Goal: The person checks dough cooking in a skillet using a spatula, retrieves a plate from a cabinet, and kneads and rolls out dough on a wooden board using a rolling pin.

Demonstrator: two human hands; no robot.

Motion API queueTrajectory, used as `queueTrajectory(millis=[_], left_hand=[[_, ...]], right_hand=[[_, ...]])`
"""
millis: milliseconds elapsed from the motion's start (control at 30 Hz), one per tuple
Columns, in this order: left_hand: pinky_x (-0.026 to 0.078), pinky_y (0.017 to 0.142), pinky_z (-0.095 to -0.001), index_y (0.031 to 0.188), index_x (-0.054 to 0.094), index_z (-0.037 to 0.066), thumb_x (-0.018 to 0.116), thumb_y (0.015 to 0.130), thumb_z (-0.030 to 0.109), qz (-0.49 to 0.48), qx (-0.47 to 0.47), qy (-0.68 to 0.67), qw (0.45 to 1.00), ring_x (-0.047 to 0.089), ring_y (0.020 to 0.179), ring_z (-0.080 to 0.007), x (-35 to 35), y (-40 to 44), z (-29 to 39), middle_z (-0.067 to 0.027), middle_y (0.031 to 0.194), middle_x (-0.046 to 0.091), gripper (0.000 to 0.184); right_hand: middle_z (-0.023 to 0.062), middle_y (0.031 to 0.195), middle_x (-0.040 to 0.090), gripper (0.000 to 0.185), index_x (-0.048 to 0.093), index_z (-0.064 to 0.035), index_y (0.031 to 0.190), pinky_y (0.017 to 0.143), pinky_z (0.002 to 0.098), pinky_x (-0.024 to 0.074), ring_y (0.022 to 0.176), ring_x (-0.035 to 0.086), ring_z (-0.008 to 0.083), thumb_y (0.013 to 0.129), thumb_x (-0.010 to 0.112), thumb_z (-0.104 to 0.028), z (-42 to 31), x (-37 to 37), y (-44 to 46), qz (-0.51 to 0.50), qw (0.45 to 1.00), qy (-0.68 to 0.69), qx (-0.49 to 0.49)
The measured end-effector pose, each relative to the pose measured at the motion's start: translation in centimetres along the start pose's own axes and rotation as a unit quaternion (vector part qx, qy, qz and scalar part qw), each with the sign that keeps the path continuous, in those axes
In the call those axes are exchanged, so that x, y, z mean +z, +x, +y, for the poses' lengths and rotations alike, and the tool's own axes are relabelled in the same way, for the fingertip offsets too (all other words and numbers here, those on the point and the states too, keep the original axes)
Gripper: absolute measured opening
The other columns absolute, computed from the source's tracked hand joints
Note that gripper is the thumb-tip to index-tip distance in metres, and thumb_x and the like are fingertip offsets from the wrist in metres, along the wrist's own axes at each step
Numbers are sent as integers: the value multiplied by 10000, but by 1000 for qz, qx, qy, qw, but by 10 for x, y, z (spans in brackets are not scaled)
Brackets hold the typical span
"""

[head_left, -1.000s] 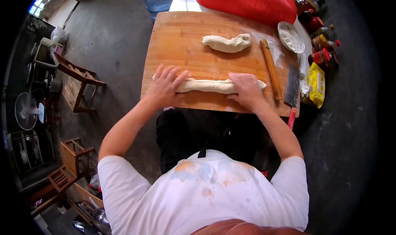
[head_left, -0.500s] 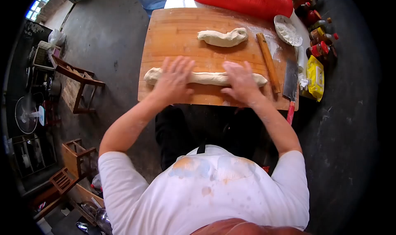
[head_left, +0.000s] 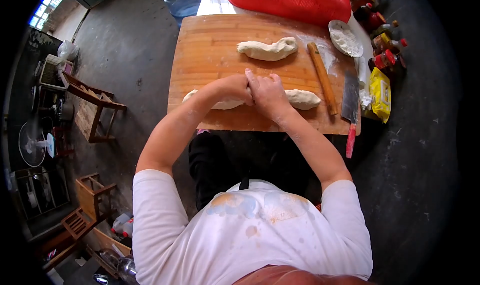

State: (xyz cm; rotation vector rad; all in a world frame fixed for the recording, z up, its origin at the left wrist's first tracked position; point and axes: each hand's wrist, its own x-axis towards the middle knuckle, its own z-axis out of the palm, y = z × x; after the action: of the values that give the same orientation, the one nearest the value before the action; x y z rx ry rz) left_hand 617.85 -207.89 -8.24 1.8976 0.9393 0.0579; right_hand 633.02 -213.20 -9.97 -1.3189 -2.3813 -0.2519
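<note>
A long dough roll (head_left: 303,99) lies across the near part of the wooden board (head_left: 200,40), its middle hidden under both hands. My left hand (head_left: 237,88) is closed on the roll's middle, its fingers curled. Right beside it, touching, my right hand (head_left: 267,92) is closed round the dough too. A shorter dough piece (head_left: 267,50) rests farther back on the board. To the right are a wooden rolling pin (head_left: 323,79) and a cleaver (head_left: 350,100) with a red handle past the board's edge.
Behind the board is a red plastic tray (head_left: 295,2). A plate of flour (head_left: 345,38), a yellow packet (head_left: 380,96) and several bottles and jars (head_left: 384,60) stand at the right. A water bottle (head_left: 183,1) is at the back left, wooden chairs (head_left: 92,105) farther left.
Both hands have moved inward from the two sides of the dough roll and met at its middle. Their spread fingers have closed. The roll's ends are now uncovered.
</note>
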Motion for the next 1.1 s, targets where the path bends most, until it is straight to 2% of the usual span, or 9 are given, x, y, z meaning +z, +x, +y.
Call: queueTrajectory(millis=[467, 533, 733, 800, 867, 933, 1000, 1067, 1100], left_hand=[[438, 710, -413, 933, 582, 22, 592, 697, 250, 43, 51, 86, 994, 567, 793, -374, 7, -38, 31, -216, 811, 603, 329], [433, 736, -415, 955, 587, 37, 583, 703, 261, 24, 64, 94, 993, 567, 831, -362, 13, -40, 34, -205, 851, 607, 337], [355, 907, -422, 1118, 537, 1, 539, 745, 346, 207, 101, 319, 919, 470, 1079, -331, 31, -53, 26, -218, 1144, 526, 508], [395, 857, -409, 1093, 542, -19, 526, 764, 370, 271, 90, 295, 912, 515, 1016, -317, 6, -69, 16, -216, 1098, 555, 510], [435, 808, -395, 1068, 546, -40, 513, 783, 395, 330, 81, 281, 898, 559, 952, -302, -15, -94, -2, -213, 1052, 583, 520], [496, 665, -342, 1010, 564, -43, 465, 837, 445, 175, -204, -162, 950, 623, 760, -257, -21, -116, -21, -191, 898, 635, 528], [508, 579, -300, 953, 580, -37, 433, 864, 491, 59, -261, -431, 862, 618, 601, -221, 6, -136, -12, -145, 748, 643, 555], [519, 702, -342, 1075, 509, -30, 430, 866, 517, 64, -238, -541, 804, 630, 750, -253, 42, -139, -3, -175, 894, 627, 590], [494, 771, -376, 1098, 483, -23, 438, 867, 499, 70, -188, -632, 749, 608, 841, -265, 57, -132, -10, -184, 974, 598, 573]], right_hand=[[65, 883, 571, 384, 445, -131, 1105, 660, 381, 395, 770, 580, 235, 747, 568, -192, 51, 10, 29, -88, 996, -21, 16], [111, 1009, 556, 571, 389, -130, 1212, 776, 407, 423, 886, 569, 283, 723, 652, -264, 74, 14, 33, -89, 972, -55, 208], [246, 1328, 327, 1096, 139, 5, 1377, 1027, 409, 280, 1248, 302, 372, 605, 763, -461, 88, -34, 32, -62, 952, 155, 258], [256, 1281, 373, 1025, 212, 47, 1338, 1019, 411, 290, 1210, 346, 385, 619, 766, -428, 68, -44, 13, 12, 939, 232, 255], [246, 1278, 388, 874, 335, 36, 1280, 1022, 406, 288, 1206, 359, 379, 650, 744, -411, 33, -49, -2, -30, 968, 247, 44], [215, 1195, 460, 718, 430, 5, 1183, 983, 405, 321, 1149, 417, 359, 660, 735, -382, 9, -36, -9, -50, 977, 206, 3], [185, 1113, 533, 565, 525, -27, 1086, 943, 404, 353, 1091, 475, 339, 670, 725, -353, -1, -31, -11, -71, 984, 159, -41], [90, 889, 603, 322, 586, -95, 865, 824, 390, 393, 919, 552, 294, 640, 721, -282, -5, -31, -10, -216, 953, 214, -15], [29, 727, 580, 202, 567, -131, 748, 722, 369, 393, 777, 565, 263, 620, 705, -202, -12, -31, -14, -100, 972, 208, -48]])
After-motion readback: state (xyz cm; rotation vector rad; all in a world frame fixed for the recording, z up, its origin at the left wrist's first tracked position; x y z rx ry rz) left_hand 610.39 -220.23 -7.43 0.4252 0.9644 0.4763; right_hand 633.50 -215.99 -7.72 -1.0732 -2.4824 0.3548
